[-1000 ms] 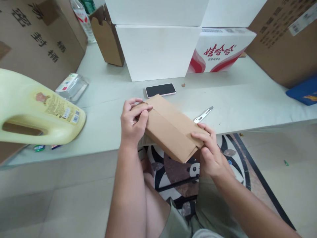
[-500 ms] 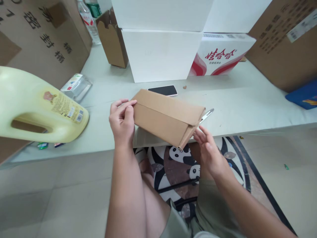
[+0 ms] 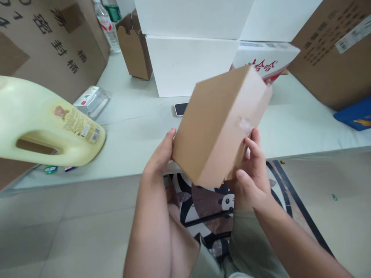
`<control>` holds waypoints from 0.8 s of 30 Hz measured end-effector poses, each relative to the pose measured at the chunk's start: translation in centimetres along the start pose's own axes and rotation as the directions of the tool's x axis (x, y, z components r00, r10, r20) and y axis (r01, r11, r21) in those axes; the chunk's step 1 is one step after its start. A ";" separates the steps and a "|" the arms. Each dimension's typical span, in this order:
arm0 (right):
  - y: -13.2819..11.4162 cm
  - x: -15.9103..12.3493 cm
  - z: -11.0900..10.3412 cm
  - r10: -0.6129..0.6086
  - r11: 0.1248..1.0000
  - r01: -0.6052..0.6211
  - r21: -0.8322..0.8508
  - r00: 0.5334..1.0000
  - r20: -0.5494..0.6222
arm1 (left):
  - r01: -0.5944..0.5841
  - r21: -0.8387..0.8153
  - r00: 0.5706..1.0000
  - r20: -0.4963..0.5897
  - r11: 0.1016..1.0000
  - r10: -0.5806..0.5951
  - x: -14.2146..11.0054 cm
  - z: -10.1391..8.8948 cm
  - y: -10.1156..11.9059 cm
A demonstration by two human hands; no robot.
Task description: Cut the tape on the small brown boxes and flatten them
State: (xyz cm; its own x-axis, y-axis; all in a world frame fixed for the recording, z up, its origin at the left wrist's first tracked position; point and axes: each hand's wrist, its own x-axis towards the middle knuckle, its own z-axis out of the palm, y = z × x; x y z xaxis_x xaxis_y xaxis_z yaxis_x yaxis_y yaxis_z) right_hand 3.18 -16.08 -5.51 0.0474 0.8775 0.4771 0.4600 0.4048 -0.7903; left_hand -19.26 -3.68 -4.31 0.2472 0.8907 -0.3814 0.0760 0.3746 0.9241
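Observation:
A small brown cardboard box point(image 3: 214, 123) is held tilted in the air above the front edge of the pale table point(image 3: 139, 131). My left hand point(image 3: 162, 154) presses against its lower left corner, thumb stretched up along the side. My right hand point(image 3: 252, 170) grips its right side, fingers curled on the face near a patch of clear tape. The box hides most of a black phone point(image 3: 181, 109) lying on the table behind it.
A large pale yellow jug point(image 3: 43, 127) lies on its side at the left. White boxes point(image 3: 188, 61), a red-and-white carton point(image 3: 269, 58) and brown cartons point(image 3: 333, 50) stand at the back. A clear plastic pack point(image 3: 91, 101) and a blue item point(image 3: 355, 114) lie on the table.
The box has been lifted from the table edge and turned up on end, now covering the phone and the utility knife. Both hands shifted to its lower sides.

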 end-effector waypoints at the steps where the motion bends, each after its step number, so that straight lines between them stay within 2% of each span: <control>1: 0.0 0.2 -0.1 -0.011 1.000 0.010 -0.019 1.000 -0.026 | 0.058 0.029 0.998 0.037 0.998 -0.059 -0.1 0.2 0.0; 4: 0.6 0.8 -0.3 -0.015 0.999 0.012 -0.034 0.994 -0.108 | 0.157 0.109 0.973 0.156 0.982 -0.173 -0.1 0.6 -0.4; 8: 1.3 1.6 -0.1 0.026 0.999 -0.022 0.026 0.982 -0.187 | 0.190 0.155 0.920 0.318 0.969 -0.231 0.1 0.8 -1.1; 12: 1.6 2.6 0.1 0.004 0.999 0.007 0.039 0.960 -0.279 | 0.191 0.227 0.893 0.364 0.955 -0.265 -0.1 1.2 -0.8; 15: 2.1 2.9 0.1 -0.005 1.000 0.010 0.015 0.963 -0.271 | 0.190 0.366 0.862 0.382 0.911 -0.333 -0.2 1.5 -0.4; 17: 2.5 2.8 0.0 0.001 1.000 -0.004 -0.013 0.980 -0.199 | 0.165 0.467 0.873 0.341 0.868 -0.349 -0.1 1.4 -0.4; 20: 3.0 2.5 0.2 -0.020 0.997 0.013 -0.074 0.996 -0.092 | 0.122 0.588 0.945 0.177 0.800 -0.274 0.5 1.0 -0.7; 22: 3.1 2.4 0.5 -0.047 0.995 0.041 -0.092 0.997 -0.064 | 0.088 0.595 0.994 0.003 0.799 -0.112 0.9 0.6 -0.9; 23: 3.1 2.5 0.7 -0.055 0.995 0.051 -0.088 0.997 -0.051 | 0.031 0.560 0.996 -0.088 0.828 0.022 1.1 0.5 -1.0; 24: 2.9 2.6 0.9 -0.057 0.995 0.055 -0.078 0.998 -0.030 | -0.076 0.508 0.969 -0.164 0.858 0.183 1.3 0.3 -1.0</control>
State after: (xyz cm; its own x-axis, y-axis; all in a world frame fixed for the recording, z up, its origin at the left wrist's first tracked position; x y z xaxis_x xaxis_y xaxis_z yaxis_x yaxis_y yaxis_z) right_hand 3.87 -12.40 -6.92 0.0477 0.8449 0.5328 0.5294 0.4309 -0.7308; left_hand -18.69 -2.99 -5.72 0.0947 0.9743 -0.2046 0.5373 0.1230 0.8343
